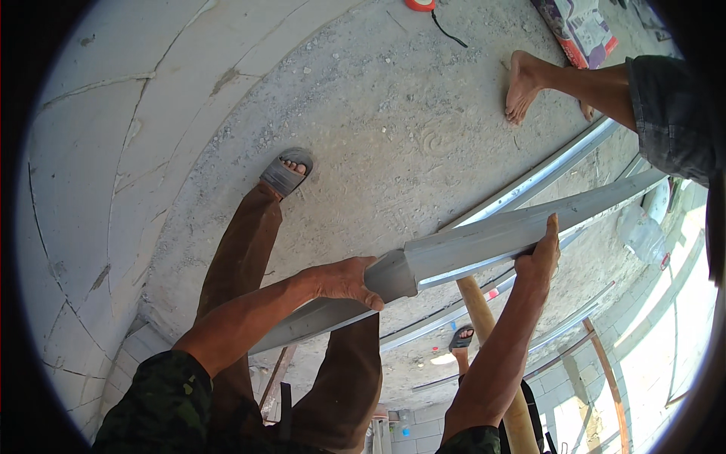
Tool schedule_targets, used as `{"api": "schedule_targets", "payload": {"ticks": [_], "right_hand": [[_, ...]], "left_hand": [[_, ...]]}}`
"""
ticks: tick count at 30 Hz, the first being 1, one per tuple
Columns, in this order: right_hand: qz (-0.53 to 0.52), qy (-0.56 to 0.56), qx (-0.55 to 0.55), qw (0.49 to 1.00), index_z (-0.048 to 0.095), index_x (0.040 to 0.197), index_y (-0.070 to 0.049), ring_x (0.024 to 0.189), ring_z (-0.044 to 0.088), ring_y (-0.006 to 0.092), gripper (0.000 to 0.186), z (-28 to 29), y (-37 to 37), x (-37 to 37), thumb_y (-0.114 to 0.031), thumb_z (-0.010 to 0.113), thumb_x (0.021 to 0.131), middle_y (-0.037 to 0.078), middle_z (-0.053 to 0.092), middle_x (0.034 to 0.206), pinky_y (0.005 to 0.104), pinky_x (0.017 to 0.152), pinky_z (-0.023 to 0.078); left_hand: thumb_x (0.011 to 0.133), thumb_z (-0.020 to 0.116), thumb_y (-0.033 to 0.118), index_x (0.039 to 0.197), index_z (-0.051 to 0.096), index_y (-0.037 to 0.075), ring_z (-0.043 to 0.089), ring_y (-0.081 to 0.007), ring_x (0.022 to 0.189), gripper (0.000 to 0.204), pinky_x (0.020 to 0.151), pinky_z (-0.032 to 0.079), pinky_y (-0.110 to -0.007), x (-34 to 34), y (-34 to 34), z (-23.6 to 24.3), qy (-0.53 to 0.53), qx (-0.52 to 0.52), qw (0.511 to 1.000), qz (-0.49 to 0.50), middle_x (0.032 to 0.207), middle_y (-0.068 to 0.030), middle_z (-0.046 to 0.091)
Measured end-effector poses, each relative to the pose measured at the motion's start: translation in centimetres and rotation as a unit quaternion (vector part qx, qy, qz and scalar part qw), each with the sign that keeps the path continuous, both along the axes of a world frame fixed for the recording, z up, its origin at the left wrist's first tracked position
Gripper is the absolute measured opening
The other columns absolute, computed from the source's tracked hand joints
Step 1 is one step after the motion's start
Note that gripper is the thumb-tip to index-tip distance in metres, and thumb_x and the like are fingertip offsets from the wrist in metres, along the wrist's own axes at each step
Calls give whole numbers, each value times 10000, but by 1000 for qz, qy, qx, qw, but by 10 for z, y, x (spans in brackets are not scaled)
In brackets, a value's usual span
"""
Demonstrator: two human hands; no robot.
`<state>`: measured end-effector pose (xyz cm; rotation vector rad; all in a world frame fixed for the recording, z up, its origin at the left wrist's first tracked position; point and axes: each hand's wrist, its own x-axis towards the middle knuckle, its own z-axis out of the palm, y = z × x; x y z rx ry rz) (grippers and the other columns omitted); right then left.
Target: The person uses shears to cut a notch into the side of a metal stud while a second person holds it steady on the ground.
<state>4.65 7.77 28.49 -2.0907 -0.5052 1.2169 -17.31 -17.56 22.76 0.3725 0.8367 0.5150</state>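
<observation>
A long grey metal channel (491, 236) runs aslant in front of me, up toward the right. Its near part is a second, darker length of channel (392, 274), and the two overlap end to end at a visible step. My left hand (352, 284) is closed round the darker length just left of that joint, thumb on the near edge. Farther right, my right hand (538, 257) grips the lower edge of the wider length, thumb upward along its face; the fingers beneath are partly hidden. The piece is held above the floor, across my legs.
Another person's bare foot (522, 87) stands at the upper right. More metal channels (541, 170) lie on the dusty floor. A wooden pole (491, 325) rises by my right forearm. A red tape measure (420, 4), a printed bag (581, 34) and a clear plastic bottle (643, 233) lie farther off.
</observation>
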Motion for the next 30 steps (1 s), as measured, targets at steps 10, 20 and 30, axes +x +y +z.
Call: {"api": "schedule_targets", "payload": {"ticks": [10, 20, 30], "right_hand": [[-15, -42, -9, 999, 495, 1223, 180, 972, 643, 312, 409, 29, -19, 30, -113, 560, 945, 248, 586, 1130, 407, 822, 556], [-47, 3, 5, 999, 475, 1181, 216, 915, 641, 347, 392, 51, -19, 21, -42, 551, 896, 277, 574, 1085, 435, 783, 545], [-75, 13, 32, 997, 526, 1059, 144, 763, 613, 282, 275, 52, -29, 7, -4, 557, 830, 186, 581, 931, 396, 700, 521]], "left_hand": [[492, 816, 756, 1322, 292, -260, 567, -397, 1146, 1413, 960, 478, -393, 18, -19, 38, 34, 19, 996, -74, 1143, -382, 549], [488, 860, 688, 1370, 308, -198, 542, -372, 1191, 1367, 1013, 434, -391, -1, -16, 59, 60, -4, 995, -83, 1205, -338, 551], [507, 916, 529, 1344, 453, -54, 550, -300, 1204, 1121, 1034, 416, -391, -5, -25, 54, 77, 23, 995, -51, 1250, -211, 587]]}}
